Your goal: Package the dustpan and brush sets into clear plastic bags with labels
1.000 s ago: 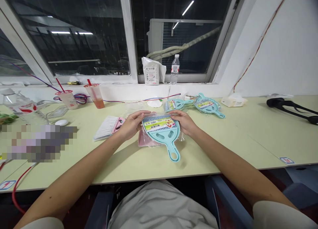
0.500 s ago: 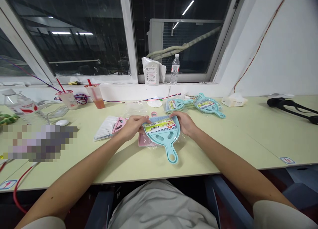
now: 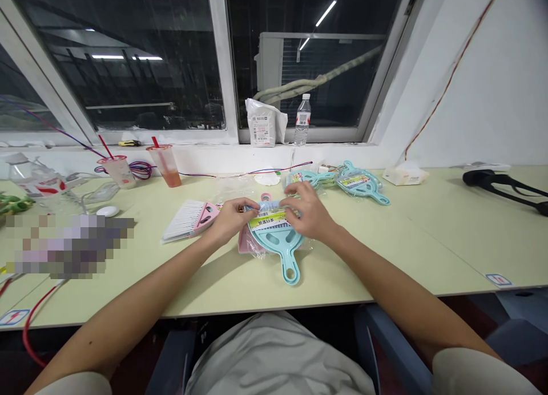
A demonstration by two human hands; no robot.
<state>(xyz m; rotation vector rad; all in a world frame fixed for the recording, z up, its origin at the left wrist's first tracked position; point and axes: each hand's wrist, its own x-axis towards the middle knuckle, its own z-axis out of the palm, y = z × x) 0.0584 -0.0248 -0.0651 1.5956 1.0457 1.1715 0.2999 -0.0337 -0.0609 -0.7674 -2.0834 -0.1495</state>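
Note:
A light blue dustpan and brush set (image 3: 280, 244) with a yellow-green label lies in clear plastic wrap in front of me, handle toward me. My left hand (image 3: 233, 217) is closed on its upper left edge, thumb on top. Over its upper right side hovers my right hand (image 3: 307, 211), fingers bent and spread apart; whether the fingertips touch the wrap I cannot tell. Underneath, a pink dustpan (image 3: 245, 242) is mostly hidden. Beside my left hand is a pink hand brush (image 3: 188, 221) with white bristles.
Two more wrapped blue sets, a nearer-wall one (image 3: 314, 178) and a right one (image 3: 359, 182), lie behind. A tissue pack (image 3: 405, 174) and black strap-like object (image 3: 505, 189) are right. Drink cups (image 3: 166, 166), a mouse (image 3: 107, 212) and a pixelated patch are left. A bottle (image 3: 302, 121) stands on the sill.
My right hand has let go of the set's right edge and moved left over its upper part. The blue set's handle has swung slightly left. My left hand stays at its edge.

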